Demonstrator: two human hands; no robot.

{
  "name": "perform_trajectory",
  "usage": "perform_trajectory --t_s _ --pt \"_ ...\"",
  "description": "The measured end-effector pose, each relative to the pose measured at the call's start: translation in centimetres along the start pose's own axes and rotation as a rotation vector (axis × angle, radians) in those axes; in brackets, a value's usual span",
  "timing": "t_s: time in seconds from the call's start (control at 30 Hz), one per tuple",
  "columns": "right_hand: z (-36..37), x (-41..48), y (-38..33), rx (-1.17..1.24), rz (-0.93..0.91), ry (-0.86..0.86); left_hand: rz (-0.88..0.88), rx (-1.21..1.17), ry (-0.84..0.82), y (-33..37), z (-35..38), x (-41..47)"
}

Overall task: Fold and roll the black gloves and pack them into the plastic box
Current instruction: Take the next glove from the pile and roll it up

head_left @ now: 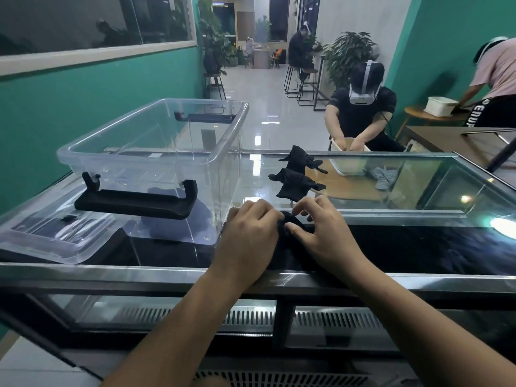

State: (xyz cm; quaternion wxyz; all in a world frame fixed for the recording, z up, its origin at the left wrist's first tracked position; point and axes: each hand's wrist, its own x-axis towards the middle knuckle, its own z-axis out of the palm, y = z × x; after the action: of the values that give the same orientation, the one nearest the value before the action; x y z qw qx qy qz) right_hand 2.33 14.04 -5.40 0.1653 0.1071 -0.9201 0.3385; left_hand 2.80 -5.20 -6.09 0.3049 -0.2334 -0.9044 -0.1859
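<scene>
Your left hand: back up, just behind the counter's front edge, fingers curled down onto the left end of the near glove and gripping it.
Your right hand: just beside the left one, thumb and curled fingers pinching the same glove from the right; the forefinger is lifted a little.
Near glove: black, bunched between your two hands on the glass; most of it is hidden under your fingers, so you cannot tell how far it is folded.
Glass counter: a metal-framed display case with a glass top; everything here lies on it.
Lid: clear plastic, lying flat on the glass at your far left, partly under the box's near end.
Plastic box: clear, open at the top, standing to the left of your hands, well clear of the glove you hold.
Near latch: black, hanging on the box's near end wall.
Far latch: black, on the opposite end wall.
Middle glove: black, crumpled, on the glass just beyond your right hand.
Far glove: black, crumpled, just behind the middle one, near the counter's far edge.
Person in headset: across the counter, both hands in a white tub.
Person in pink shirt: at the right edge, bent over a round table.
</scene>
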Motion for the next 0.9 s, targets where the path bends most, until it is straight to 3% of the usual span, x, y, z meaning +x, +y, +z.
perform_trajectory --t_s 0.13,0.37,0.7,0.9 --pt "-0.2 -0.1 0.1 0.014 0.013 -0.004 0.009 0.013 -0.176 -0.2 -0.3 -0.2" --pt "0.1 0.1 0.4 0.043 0.01 0.028 0.051 0.138 -0.266 0.0 -1.1 1.8" --pt "-0.6 0.4 0.2 0.205 0.11 0.058 0.094 0.21 -0.305 0.4 -2.3 3.9" --pt "-1.1 0.5 -0.2 0.358 0.148 0.084 0.201 0.112 -0.192 1.7 -7.2 6.4"
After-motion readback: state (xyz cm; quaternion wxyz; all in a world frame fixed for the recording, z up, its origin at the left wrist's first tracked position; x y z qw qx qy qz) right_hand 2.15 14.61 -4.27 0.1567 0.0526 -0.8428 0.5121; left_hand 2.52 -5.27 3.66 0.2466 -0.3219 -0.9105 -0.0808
